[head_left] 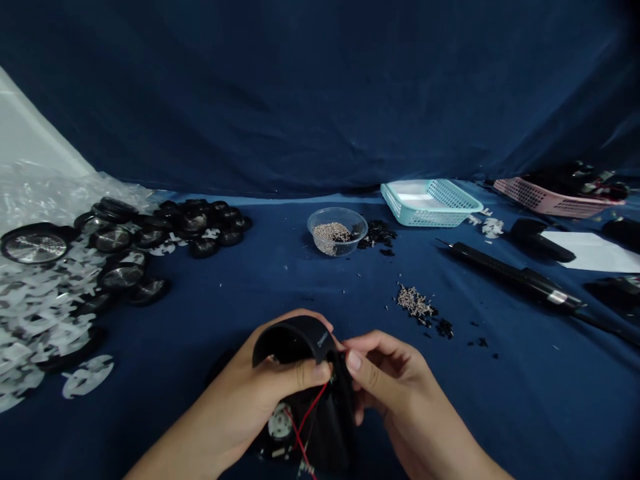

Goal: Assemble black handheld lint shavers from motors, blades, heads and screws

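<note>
A curved black plastic housing (295, 333) is tilted up close in front of me, and my left hand (270, 380) is wrapped round it with the thumb on its inner edge. My right hand (390, 380) pinches at the housing's right edge, thumb against index finger. What lies between those fingertips, if anything, is too small to make out. Red wires (306, 420) run down from the housing. Below them a round whitish part (280, 421) shows in a dark assembly, partly hidden by my left hand.
A clear bowl (337, 250) holds small screws, and loose screws (415, 301) lie nearer. An electric screwdriver (515, 277) rests at right. Behind stand a turquoise basket (430, 217) and a pink basket (550, 200). Black round parts (120, 275) and white flat pieces (40, 313) are heaped at left.
</note>
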Available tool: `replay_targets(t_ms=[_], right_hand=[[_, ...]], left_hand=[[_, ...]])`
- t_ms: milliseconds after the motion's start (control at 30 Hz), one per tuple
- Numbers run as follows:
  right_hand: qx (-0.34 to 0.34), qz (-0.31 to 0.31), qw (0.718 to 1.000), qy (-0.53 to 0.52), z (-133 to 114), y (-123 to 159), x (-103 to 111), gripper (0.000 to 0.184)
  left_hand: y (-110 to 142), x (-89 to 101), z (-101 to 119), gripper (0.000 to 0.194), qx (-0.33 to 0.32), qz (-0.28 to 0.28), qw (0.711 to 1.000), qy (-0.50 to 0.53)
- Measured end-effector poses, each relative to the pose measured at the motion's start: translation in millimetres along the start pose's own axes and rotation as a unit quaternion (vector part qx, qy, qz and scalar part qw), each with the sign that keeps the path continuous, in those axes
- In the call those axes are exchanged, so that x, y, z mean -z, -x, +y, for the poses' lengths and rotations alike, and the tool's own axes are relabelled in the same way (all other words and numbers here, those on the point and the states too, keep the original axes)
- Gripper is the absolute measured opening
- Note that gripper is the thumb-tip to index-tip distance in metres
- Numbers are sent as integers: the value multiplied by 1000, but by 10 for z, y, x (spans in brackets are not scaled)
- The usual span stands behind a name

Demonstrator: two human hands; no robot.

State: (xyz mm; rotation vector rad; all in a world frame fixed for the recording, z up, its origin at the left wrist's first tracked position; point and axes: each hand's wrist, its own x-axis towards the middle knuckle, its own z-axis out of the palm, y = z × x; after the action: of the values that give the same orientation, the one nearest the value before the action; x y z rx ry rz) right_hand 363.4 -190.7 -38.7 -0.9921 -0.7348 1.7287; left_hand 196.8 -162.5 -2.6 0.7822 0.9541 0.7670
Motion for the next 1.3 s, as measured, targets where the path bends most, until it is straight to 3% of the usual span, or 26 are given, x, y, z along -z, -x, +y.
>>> replay_targets(t_ms=[100, 400, 933, 1300], right_hand=[[-56, -8, 998, -33, 6, -27, 28, 28], [-120, -91, 981, -123, 94, -115, 49, 29], [-78, -85, 992, -47, 152, -80, -22, 33], [-12, -40, 996, 75, 206, -15, -20, 33]], left_hand=[[22, -22, -31, 30, -19, 48, 998, -34], [86, 43, -81, 17, 3, 37, 998, -50], [72, 49, -42, 17, 17, 37, 999, 3], [82, 50, -33, 10, -35, 64, 993, -91]])
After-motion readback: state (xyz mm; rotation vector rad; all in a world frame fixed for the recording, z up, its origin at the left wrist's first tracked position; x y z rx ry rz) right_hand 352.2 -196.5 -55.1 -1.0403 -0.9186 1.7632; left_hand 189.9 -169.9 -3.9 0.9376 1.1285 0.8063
